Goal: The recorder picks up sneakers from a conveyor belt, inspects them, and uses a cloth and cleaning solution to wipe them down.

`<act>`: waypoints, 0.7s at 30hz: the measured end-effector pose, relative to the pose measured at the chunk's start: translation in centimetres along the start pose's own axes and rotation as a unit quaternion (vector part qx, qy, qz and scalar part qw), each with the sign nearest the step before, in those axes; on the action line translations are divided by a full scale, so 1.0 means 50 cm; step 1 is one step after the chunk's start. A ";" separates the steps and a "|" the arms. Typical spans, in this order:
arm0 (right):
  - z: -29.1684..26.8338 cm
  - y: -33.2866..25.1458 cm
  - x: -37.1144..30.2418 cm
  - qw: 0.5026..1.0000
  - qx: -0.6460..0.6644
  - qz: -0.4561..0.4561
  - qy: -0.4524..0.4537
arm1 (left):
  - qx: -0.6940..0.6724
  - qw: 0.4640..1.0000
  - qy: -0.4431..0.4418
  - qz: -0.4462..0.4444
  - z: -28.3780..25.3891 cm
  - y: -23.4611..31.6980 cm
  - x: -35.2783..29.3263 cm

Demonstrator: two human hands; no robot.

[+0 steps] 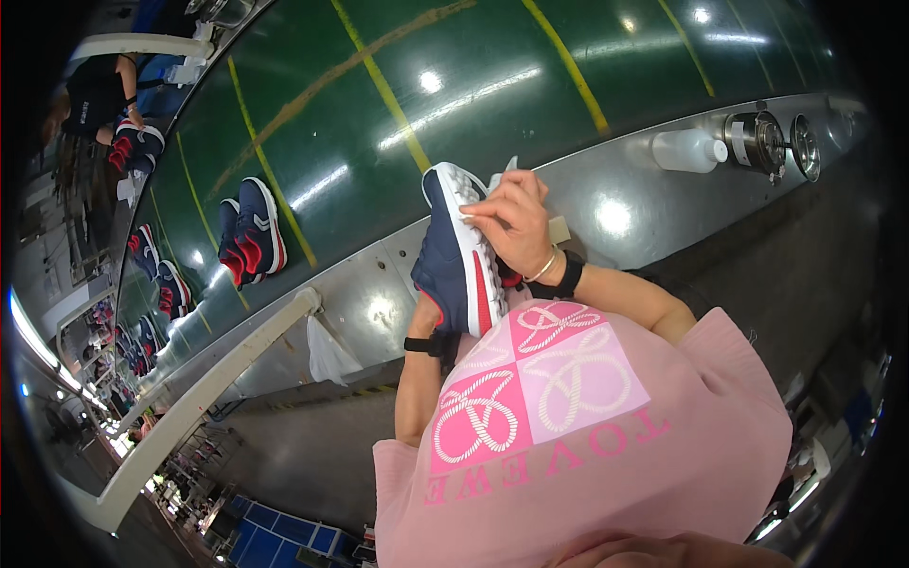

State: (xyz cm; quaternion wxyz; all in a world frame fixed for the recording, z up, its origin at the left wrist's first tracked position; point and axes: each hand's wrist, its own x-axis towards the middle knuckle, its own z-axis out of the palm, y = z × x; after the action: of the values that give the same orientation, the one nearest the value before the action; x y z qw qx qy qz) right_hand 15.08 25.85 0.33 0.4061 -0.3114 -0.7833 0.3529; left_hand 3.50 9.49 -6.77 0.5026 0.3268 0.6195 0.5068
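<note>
Tilted up in front of me is a navy sneaker (pixel 445 260) with a white sole and a red stripe along its side. My left hand (pixel 428 310) holds it from the near end; most of the fingers are hidden in or behind the shoe. My right hand (pixel 511 222) is closed in a pinch at the edge of the white sole. Whatever those fingertips hold is too small to make out. Behind the right hand a pale grey-white piece (pixel 506 173) sticks out, partly covered. A bit of red shows below that hand.
A green conveyor belt (pixel 331 133) with yellow cross lines runs past a metal ledge (pixel 606 204). On the ledge stand a white plastic bottle (pixel 684 151) and a metal pot (pixel 753 144). Pairs of sneakers (pixel 254 232) ride the belt at left. Beyond, another person's hand (pixel 134 117) touches a shoe.
</note>
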 end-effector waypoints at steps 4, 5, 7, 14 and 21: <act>0.003 0.011 0.033 0.999 -0.034 -0.002 0.010 | -0.172 0.980 0.000 -0.101 0.005 0.018 0.003; 0.015 0.017 0.051 1.000 -0.020 0.006 0.016 | -0.172 0.980 -0.003 -0.102 0.005 0.018 0.002; 0.012 0.010 0.039 0.999 -0.028 0.009 0.022 | -0.165 0.981 -0.012 -0.098 0.003 0.013 -0.001; 0.006 0.016 0.041 0.999 -0.032 -0.010 0.002 | -0.150 0.986 -0.009 -0.078 0.000 -0.019 -0.003; -0.013 0.014 0.011 1.000 -0.015 0.012 -0.013 | -0.158 0.982 -0.008 -0.103 -0.006 -0.020 0.004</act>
State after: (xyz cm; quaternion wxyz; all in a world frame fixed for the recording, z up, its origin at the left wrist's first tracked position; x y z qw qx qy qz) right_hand 15.52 26.84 0.28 0.3868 -0.3223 -0.7898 0.3502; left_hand 3.28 9.32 -7.80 0.6024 0.1821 0.5579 0.5410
